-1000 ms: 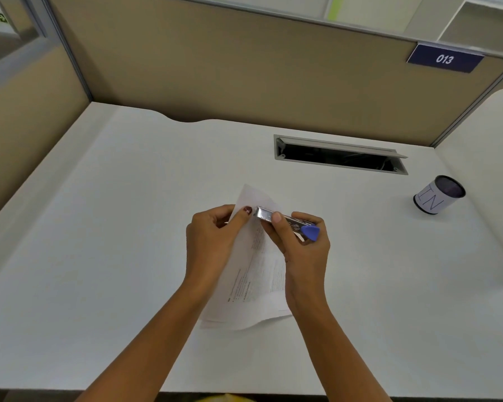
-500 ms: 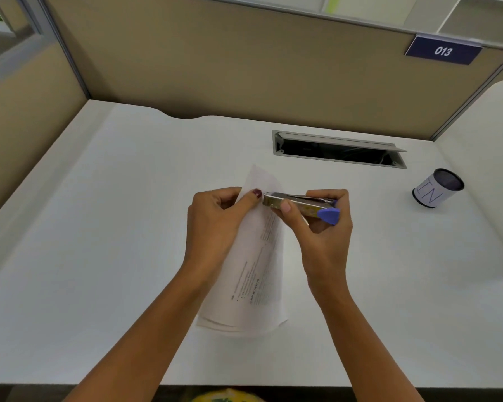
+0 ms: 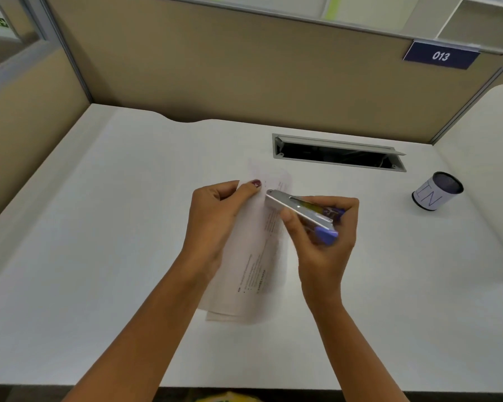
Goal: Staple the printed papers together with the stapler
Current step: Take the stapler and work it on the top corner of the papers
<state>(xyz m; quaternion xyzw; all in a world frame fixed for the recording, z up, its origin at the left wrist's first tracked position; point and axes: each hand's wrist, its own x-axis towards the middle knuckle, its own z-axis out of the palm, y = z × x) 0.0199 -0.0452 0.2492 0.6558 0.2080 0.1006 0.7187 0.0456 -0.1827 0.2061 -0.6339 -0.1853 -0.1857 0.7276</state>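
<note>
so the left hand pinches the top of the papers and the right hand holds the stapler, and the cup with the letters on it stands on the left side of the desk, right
Not quite. The head view shows the cup on the right side of the desk, near the side partition. The rest holds: the left hand pinches the top of the papers, and the right hand holds the stapler.

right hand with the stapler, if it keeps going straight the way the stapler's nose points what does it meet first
The right hand aims the stapler up-left. First in that line is the top of the printed papers, where its nose already sits, then the left hand thumb pinching them. How deep the papers sit in the stapler is unclear.
</note>
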